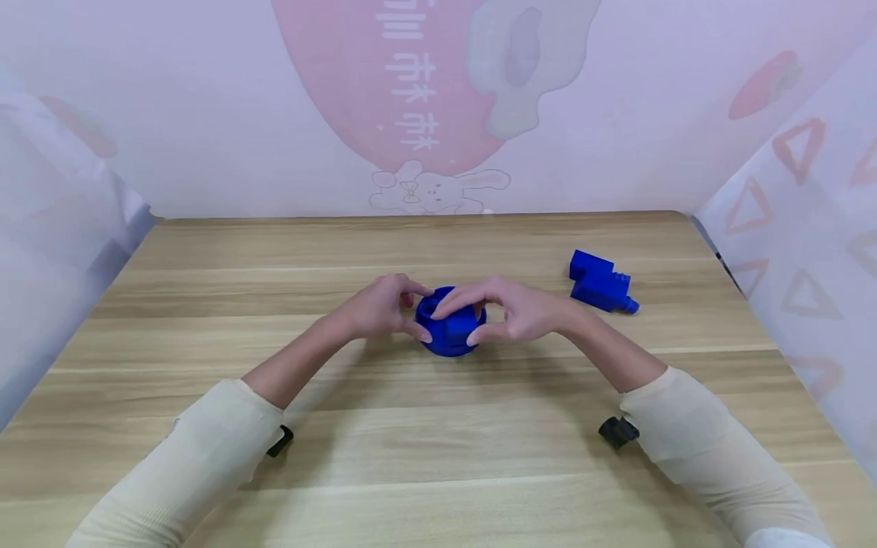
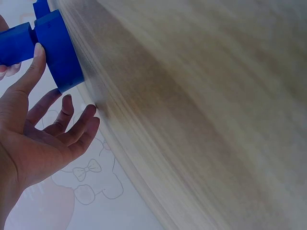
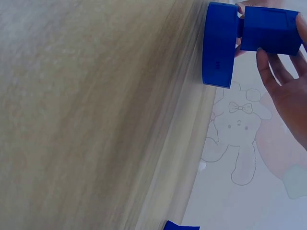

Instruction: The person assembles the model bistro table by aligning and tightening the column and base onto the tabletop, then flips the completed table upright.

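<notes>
A round blue base (image 3: 219, 45) rests flat on the wooden table with a blue block (image 3: 271, 29) standing above it. In the wrist views a narrow neck shows between block and base. My left hand (image 1: 380, 308) pinches the base at its left side with thumb and index finger; its other fingers spread loosely in the left wrist view. From the right, my right hand (image 1: 524, 308) holds the block between thumb and fingers. In the head view the fingers partly cover the block and the base. Whether block and base are joined I cannot tell.
Farther right on the table lies another angular blue part (image 1: 599, 281) with a short round stub at one end. A printed pale wall hanging (image 1: 226, 114) stands behind the table (image 1: 411, 457), and similar sheets flank it left and right.
</notes>
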Demonstrator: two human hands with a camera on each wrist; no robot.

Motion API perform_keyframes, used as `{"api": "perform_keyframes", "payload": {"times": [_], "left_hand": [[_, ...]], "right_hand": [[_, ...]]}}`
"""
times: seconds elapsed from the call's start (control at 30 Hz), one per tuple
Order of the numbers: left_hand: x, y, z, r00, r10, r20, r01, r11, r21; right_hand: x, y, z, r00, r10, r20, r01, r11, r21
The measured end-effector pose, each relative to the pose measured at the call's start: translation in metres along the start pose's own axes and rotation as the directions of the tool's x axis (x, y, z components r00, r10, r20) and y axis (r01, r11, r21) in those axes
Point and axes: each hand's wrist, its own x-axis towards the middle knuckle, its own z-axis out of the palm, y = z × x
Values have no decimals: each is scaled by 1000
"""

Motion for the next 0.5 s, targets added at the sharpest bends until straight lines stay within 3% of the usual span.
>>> {"api": "perform_keyframes", "payload": {"times": [0.13, 0.33, 0.43, 0.5], "left_hand": [[0, 1, 0, 1000, 1, 1, -1, 1000, 6], [0, 0, 1, 1000, 9, -7, -9, 1000, -1], [0, -1, 1, 1000, 18, -6, -18, 1000, -12], [1, -1, 2, 1000, 22, -3, -22, 1000, -20]], "right_hand": [[3, -4, 4, 991, 62, -116, -73, 993, -90], [15, -6, 16, 958, 34, -286, -118, 953, -281], [20, -6, 20, 946, 22, -323, -137, 931, -338], [21, -5, 21, 949, 17, -314, -134, 925, -356]]}}
